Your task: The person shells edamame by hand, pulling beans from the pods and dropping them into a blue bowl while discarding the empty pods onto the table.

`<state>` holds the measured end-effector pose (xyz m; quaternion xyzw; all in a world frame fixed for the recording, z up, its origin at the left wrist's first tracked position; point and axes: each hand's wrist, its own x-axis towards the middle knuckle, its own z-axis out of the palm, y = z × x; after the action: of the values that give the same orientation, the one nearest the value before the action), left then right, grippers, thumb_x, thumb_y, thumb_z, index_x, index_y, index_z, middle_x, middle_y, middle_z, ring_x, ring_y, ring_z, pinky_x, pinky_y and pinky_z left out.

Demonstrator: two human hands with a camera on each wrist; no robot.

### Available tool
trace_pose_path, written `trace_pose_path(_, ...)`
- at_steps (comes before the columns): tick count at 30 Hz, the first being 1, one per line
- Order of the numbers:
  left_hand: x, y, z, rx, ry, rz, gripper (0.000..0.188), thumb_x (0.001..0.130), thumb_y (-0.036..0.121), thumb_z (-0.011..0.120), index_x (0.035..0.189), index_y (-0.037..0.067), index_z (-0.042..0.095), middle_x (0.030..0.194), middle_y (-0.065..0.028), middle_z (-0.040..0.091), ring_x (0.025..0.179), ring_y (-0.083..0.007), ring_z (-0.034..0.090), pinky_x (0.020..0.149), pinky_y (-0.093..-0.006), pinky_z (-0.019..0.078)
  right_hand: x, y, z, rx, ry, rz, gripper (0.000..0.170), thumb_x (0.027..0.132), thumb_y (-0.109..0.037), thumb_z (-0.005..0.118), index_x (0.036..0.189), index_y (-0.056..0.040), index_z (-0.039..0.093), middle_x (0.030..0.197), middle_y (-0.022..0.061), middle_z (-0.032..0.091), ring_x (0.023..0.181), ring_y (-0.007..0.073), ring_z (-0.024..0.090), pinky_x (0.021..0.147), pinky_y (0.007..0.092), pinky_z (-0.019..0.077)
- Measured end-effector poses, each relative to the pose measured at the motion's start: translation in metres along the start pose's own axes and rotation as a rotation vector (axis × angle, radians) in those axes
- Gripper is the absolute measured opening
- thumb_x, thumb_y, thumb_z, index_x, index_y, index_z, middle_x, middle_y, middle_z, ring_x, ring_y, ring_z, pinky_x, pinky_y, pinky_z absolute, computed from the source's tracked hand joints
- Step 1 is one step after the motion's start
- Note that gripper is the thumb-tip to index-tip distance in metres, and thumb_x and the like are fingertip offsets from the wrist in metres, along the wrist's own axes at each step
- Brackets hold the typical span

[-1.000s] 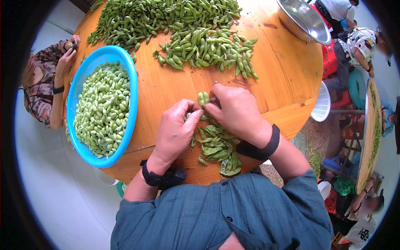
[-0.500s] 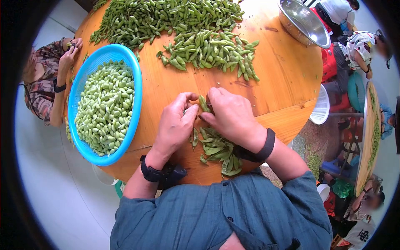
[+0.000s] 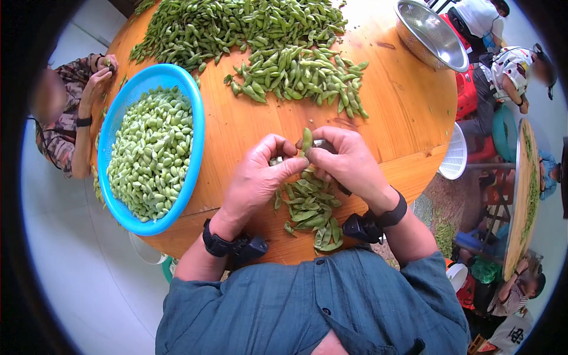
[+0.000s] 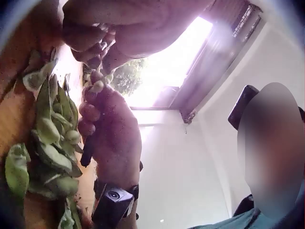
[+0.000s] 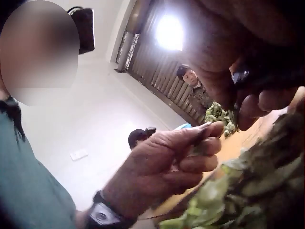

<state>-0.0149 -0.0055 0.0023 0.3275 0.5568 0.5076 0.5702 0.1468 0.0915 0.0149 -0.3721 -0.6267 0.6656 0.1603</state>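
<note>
- Basket [image 3: 158, 71], blue, round, at the left of the wooden surface [image 3: 231, 124]; filled broadly with shelled green beans [image 3: 154, 154], its rim showing all round.
- Steel colander [image 3: 435, 35] near the far right edge of the surface, tilted in view, perforated wall visible.
- White basket [image 3: 454, 154] lower down, past the right edge; slatted side visible, contents hard to make out.
- Teal basin [image 3: 506, 133] beyond that, partly hidden; cannot tell what it holds.
- Green pod [image 3: 307, 140] standing upright between the two hands, above the near middle of the surface.
- Left hand [image 3: 260, 171] curled, thumb and finger pinching at the pod's lower end; something pale green tucked among its fingers.
- Right hand [image 3: 349, 160] also grasping the pod, thumb against its side, fingers bent behind.
- Loose heap of flattened pods [image 3: 307, 207] on the surface, just below the hands, between the wrists.
- Large pile of pods [image 3: 236, 29] at the far side; smaller pile [image 3: 307, 74] nearer, lying against it.
- Head view alone gives the colander, white basket and full spread of beans.
- Left wrist view adds a bright window [image 4: 167, 62] and, up close, a round bean [image 4: 97, 86] by the fingertips.
- Right wrist view adds a slatted wall [image 5: 152, 62] behind a person in patterned clothing [image 5: 198, 95]; there the pod is too dark to read.
</note>
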Motion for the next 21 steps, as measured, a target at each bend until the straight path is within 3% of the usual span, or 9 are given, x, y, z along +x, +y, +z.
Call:
trace_pose_path(7, 0.001, -0.003, -0.002, 0.064, -0.038, 0.023, 0.014, 0.092, 0.014, 0.07, 0.096, 0.003, 0.062, 0.086, 0.0034, 0.058, 0.08, -0.0041, 0.052, 0.07, -0.0203, 0.0448, -0.002, 0.001, -0.005, 0.19, -0.062, 0.059, 0.012, 0.093, -0.012, 0.061, 0.101, -0.0035, 0.065, 0.071, -0.0028, 0.061, 0.057, 0.0033, 0.055, 0.051, 0.0186, 0.0453)
trace_pose_path(13, -0.001, 0.004, -0.012, -0.201, -0.177, -0.199, 0.018, 0.098, 0.02, 0.063, 0.098, 0.002, 0.064, 0.078, 0.0067, 0.057, 0.069, -0.0026, 0.049, 0.061, -0.0184, 0.0413, -0.003, 0.005, -0.009, 0.227, -0.101, 0.069, 0.011, 0.093, -0.012, 0.06, 0.1, -0.0039, 0.064, 0.072, -0.0014, 0.062, 0.054, 0.0036, 0.055, 0.05, 0.0187, 0.0458)
trace_pose_path(19, 0.001, -0.002, -0.001, -0.038, 0.005, -0.105, 0.023, 0.099, 0.023, 0.062, 0.089, 0.003, 0.063, 0.071, 0.0064, 0.055, 0.061, -0.0023, 0.046, 0.053, -0.0198, 0.0376, -0.003, 0.006, -0.005, 0.219, -0.062, 0.066, 0.008, 0.092, -0.01, 0.061, 0.097, -0.004, 0.063, 0.073, -0.0018, 0.062, 0.055, 0.003, 0.055, 0.051, 0.0185, 0.0467)
trace_pose_path(21, 0.002, -0.01, -0.001, 0.164, 0.101, 0.01, 0.025, 0.098, 0.024, 0.064, 0.084, 0.003, 0.062, 0.068, 0.0063, 0.053, 0.062, -0.0018, 0.044, 0.052, -0.0211, 0.0366, -0.003, 0.007, -0.004, 0.219, -0.043, 0.054, 0.007, 0.092, -0.01, 0.061, 0.096, -0.004, 0.063, 0.073, -0.002, 0.062, 0.054, 0.0028, 0.054, 0.05, 0.0185, 0.0467)
